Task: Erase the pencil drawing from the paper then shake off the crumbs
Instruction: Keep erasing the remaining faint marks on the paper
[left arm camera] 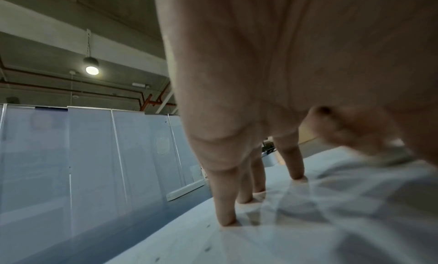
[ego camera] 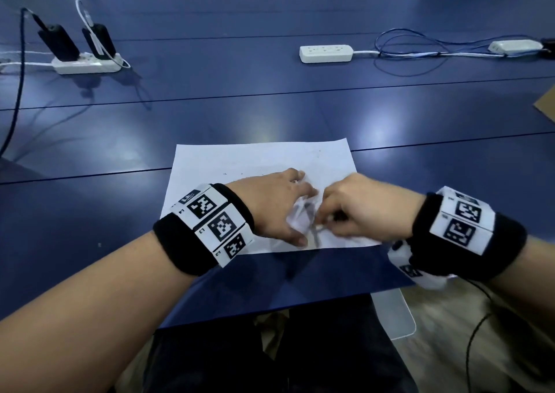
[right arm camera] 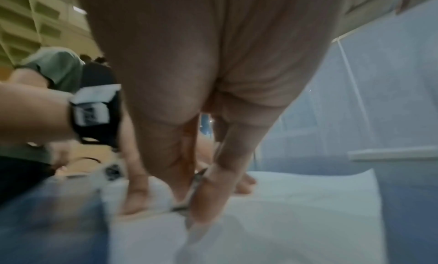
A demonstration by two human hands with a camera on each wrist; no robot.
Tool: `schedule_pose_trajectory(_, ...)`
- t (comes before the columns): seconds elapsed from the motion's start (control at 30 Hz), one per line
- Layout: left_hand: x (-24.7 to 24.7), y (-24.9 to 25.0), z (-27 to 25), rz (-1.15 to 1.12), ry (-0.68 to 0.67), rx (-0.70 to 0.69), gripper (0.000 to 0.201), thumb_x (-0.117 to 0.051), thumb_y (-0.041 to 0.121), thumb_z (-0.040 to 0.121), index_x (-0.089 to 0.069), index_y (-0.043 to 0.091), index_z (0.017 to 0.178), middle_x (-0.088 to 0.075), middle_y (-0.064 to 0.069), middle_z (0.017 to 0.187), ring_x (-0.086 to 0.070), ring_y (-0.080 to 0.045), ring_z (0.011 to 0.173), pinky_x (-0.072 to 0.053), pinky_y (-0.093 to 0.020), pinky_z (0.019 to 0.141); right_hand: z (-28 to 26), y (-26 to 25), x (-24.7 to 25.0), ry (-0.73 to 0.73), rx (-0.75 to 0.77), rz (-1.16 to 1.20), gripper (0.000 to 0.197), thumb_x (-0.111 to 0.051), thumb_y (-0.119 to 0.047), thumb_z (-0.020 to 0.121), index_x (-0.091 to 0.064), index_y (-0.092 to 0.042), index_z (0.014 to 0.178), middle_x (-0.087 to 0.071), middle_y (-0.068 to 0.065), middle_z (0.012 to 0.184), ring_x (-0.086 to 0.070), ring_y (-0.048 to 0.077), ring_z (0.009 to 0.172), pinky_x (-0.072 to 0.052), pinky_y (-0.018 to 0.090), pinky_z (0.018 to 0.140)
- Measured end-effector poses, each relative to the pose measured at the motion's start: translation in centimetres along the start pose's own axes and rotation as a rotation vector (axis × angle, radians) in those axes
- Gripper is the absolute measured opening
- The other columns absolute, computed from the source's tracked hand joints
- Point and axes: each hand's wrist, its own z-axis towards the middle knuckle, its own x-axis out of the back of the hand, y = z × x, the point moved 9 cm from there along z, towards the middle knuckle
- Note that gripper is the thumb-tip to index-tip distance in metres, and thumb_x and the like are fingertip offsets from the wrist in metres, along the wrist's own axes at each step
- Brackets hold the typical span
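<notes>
While one paper (ego camera: 261, 164) lies flat, left hand (ego camera: 270, 206) spread, right hand (ego camera: 360, 209) pinching one eraser (right arm camera: 189, 191)

A large open workroom, like an office or lab hall. Across the frame runs a long blue table (ego camera: 270, 92) bearing 3 power strips: upper left (ego camera: 85, 65), upper middle (ego camera: 326, 53), upper right (ego camera: 515, 46). Pale partition panels (left arm camera: 90, 155) stand behind, under a bare ceiling with a hanging lamp (left arm camera: 91, 66) and pipes.

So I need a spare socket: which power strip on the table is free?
On the blue table, look beyond the paper, far right of centre. The white power strip there has nothing plugged in; the left strip carries two black adapters.
</notes>
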Motion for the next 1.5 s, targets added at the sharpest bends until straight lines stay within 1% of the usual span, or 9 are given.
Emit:
schedule_pose_trajectory(0.13, 0.2, 0.1, 0.1, 0.032, -0.002, 0.017, 0.094, -0.07, 0.066, 0.069, -0.03, 0.031, 0.146, -0.018, -0.005, 0.156, -0.031, -0.021, 0.14, -0.035, -0.038, 0.112, 1.0, 2.3, 1.3, 0.084, -0.095, -0.067, 0.026, -0.058, -0.018, 0.079, -0.073, -0.029, 0.097, -0.067, 0.0, 0.082, -0.054, 0.015, 0.071, -0.052, 0.035, 0.073)
schedule_pose_trajectory(0.33, 0.3, 0.2, 0.1, 0.081, -0.008, 0.009, 0.102, -0.068, 0.07, 0.067, -0.028, 0.024, 0.149, -0.022, -0.008, 0.154, -0.03, -0.023, 0.139, -0.033, -0.038, 0.113, -1.4, -1.7, -0.9, -0.085, 0.052, -0.004, 0.021, -0.061, -0.022, 0.082, -0.073, -0.03, 0.097, -0.065, -0.004, 0.086, -0.058, 0.012, 0.071, -0.048, 0.027, 0.066)
schedule_pose_trajectory(0.5, 0.5, 0.5, -0.1, 0.029, -0.007, 0.013, 0.088, -0.072, 0.065, 0.067, -0.039, 0.026, 0.139, -0.028, -0.005, 0.147, -0.04, -0.022, 0.131, -0.039, -0.036, 0.107, 1.4, 2.1, 1.2, 0.086, -0.075, -0.053, 0.023, -0.058, -0.02, 0.08, -0.072, -0.029, 0.095, -0.064, 0.0, 0.082, -0.057, 0.017, 0.072, -0.053, 0.037, 0.068)
schedule_pose_trajectory(0.63, 0.4, 0.3, -0.1, 0.031, -0.003, 0.007, 0.097, -0.072, 0.065, 0.068, -0.032, 0.024, 0.146, -0.023, -0.006, 0.151, -0.032, -0.021, 0.138, -0.034, -0.035, 0.112, -0.4, -0.4, 0.0, 0.004, 0.055, -0.015, 0.021, -0.062, -0.017, 0.079, -0.073, -0.028, 0.093, -0.065, -0.005, 0.088, -0.057, 0.012, 0.072, -0.051, 0.028, 0.069)
schedule_pose_trajectory(0.73, 0.2, 0.3, 0.0, 0.034, -0.008, 0.009, 0.104, -0.071, 0.067, 0.067, -0.026, 0.023, 0.15, -0.02, -0.006, 0.153, -0.028, -0.021, 0.14, -0.033, -0.035, 0.113, -1.6, -1.5, -1.0, -0.07, 0.071, 0.006, 0.021, -0.06, -0.023, 0.082, -0.072, -0.031, 0.097, -0.063, -0.009, 0.089, -0.059, 0.013, 0.072, -0.051, 0.032, 0.063)
schedule_pose_trajectory(0.93, 0.3, 0.3, 0.0, 0.007, 0.0, 0.018, 0.094, -0.074, 0.064, 0.066, -0.035, 0.025, 0.142, -0.026, -0.004, 0.146, -0.037, -0.021, 0.134, -0.039, -0.036, 0.108, 1.5, 2.1, 1.6, 0.094, -0.057, -0.084, 0.021, -0.059, -0.02, 0.08, -0.073, -0.028, 0.095, -0.066, 0.002, 0.084, -0.059, 0.02, 0.074, -0.053, 0.038, 0.069)
schedule_pose_trajectory(1.13, 0.1, 0.2, 0.1, 0.017, -0.015, 0.018, 0.106, -0.073, 0.064, 0.067, -0.023, 0.024, 0.151, -0.016, -0.004, 0.154, -0.026, -0.019, 0.142, -0.032, -0.034, 0.114, -1.5, -0.9, -0.8, -0.029, 0.066, 0.033, 0.018, -0.063, -0.024, 0.082, -0.073, -0.029, 0.097, -0.066, -0.008, 0.086, -0.059, 0.009, 0.071, -0.049, 0.025, 0.068)
schedule_pose_trajectory(1.23, 0.1, 0.2, 0.1, 0.024, -0.018, 0.018, 0.106, -0.073, 0.065, 0.067, -0.022, 0.024, 0.152, -0.014, -0.005, 0.155, -0.023, -0.019, 0.144, -0.03, -0.034, 0.115, -1.5, -0.2, -0.7, -0.005, 0.016, 0.101, 0.017, -0.064, -0.027, 0.082, -0.073, -0.031, 0.097, -0.067, -0.007, 0.08, -0.059, 0.005, 0.068, -0.049, 0.021, 0.068)
schedule_pose_trajectory(1.5, 0.0, 0.3, 0.0, 0.022, -0.029, 0.025, 0.104, -0.071, 0.063, 0.07, -0.021, 0.023, 0.152, -0.011, -0.004, 0.157, -0.023, -0.019, 0.143, -0.03, -0.034, 0.115, -2.0, 2.0, -0.1, 0.069, -0.198, 0.285, 0.022, -0.054, -0.022, 0.091, -0.066, -0.031, 0.107, -0.061, -0.007, 0.055, -0.059, 0.006, 0.044, -0.057, 0.029, 0.056)
